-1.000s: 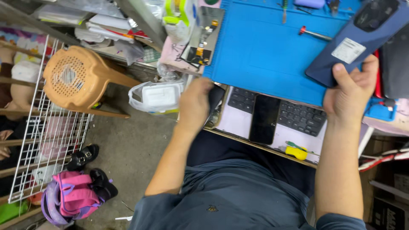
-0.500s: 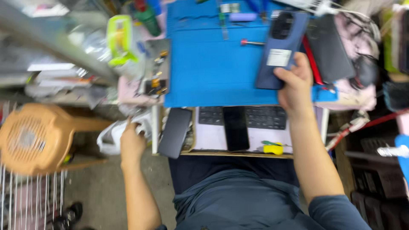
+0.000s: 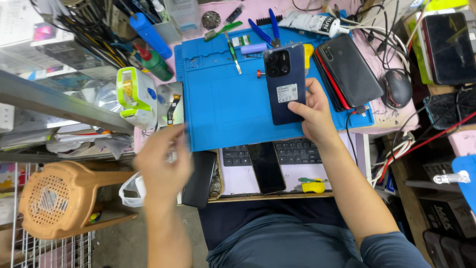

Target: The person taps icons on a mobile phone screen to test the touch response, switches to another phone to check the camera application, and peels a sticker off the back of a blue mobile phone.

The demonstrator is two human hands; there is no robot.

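Two hands at work: left hand (image 3: 161, 161) blurred, empty, fingers loosely spread off the tabletop's left edge beside a black phone (image 3: 199, 178) lying face down, while right hand (image 3: 313, 115) pinches the lower edge of a dark blue phone (image 3: 284, 82), back up, over the blue mat (image 3: 228, 109). Step looks like positioning the blue phone for back-side work; next move likely needs the free hand on it or a tool. White rectangular label sits mid-back under the camera block; yellow-green and white box (image 3: 136, 97) left of mat, stacked dark phones (image 3: 347, 69) right.
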